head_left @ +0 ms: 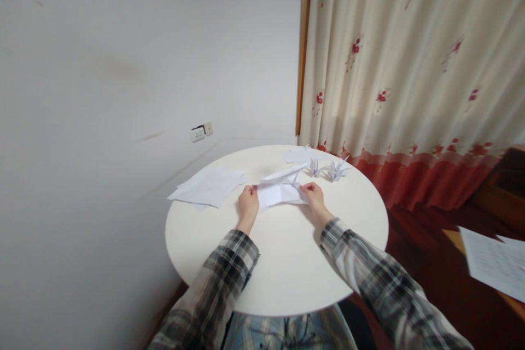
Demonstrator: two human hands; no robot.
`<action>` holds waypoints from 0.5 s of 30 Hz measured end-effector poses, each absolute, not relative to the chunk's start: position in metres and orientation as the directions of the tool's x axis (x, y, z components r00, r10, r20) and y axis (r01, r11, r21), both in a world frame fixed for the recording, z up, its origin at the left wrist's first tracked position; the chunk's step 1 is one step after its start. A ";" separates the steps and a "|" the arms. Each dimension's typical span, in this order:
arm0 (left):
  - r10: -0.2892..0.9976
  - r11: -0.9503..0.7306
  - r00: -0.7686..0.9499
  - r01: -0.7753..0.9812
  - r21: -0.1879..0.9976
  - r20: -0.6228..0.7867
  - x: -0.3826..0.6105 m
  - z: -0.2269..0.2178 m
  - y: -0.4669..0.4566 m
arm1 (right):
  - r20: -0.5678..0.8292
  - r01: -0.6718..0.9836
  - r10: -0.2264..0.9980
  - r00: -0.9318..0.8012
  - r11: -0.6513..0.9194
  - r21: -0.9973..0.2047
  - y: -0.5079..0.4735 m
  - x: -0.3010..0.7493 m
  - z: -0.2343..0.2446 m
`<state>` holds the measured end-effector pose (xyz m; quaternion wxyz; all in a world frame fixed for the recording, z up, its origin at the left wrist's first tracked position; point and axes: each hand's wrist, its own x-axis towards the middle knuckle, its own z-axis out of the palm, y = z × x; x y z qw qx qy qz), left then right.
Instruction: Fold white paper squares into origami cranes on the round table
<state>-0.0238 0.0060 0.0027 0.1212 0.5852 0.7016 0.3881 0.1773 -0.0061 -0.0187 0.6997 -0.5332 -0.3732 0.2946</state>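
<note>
A white sheet of paper (275, 194) with creases and partly raised folds is held above the round white table. My left hand (248, 202) pinches its left edge between thumb and fingers. On the other side, my right hand (314, 199) pinches the right edge. The paper's far part stands up and tilts toward the back. Just beyond my right hand stand folded paper cranes, a small one (314, 168) and a larger one (337, 169).
A stack of white paper (209, 187) lies at the left of the round table (287, 279). More paper (296, 154) rests at the back edge. A wall with a socket (197, 134) is behind left, a flowered curtain (381, 65) behind right. Printed sheets (494, 260) lie at far right.
</note>
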 end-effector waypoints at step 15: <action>0.943 0.142 -0.277 0.834 0.534 0.183 -0.033 0.001 0.005 | 0.140 -0.026 0.816 0.560 0.186 -0.982 0.000 0.183 -0.030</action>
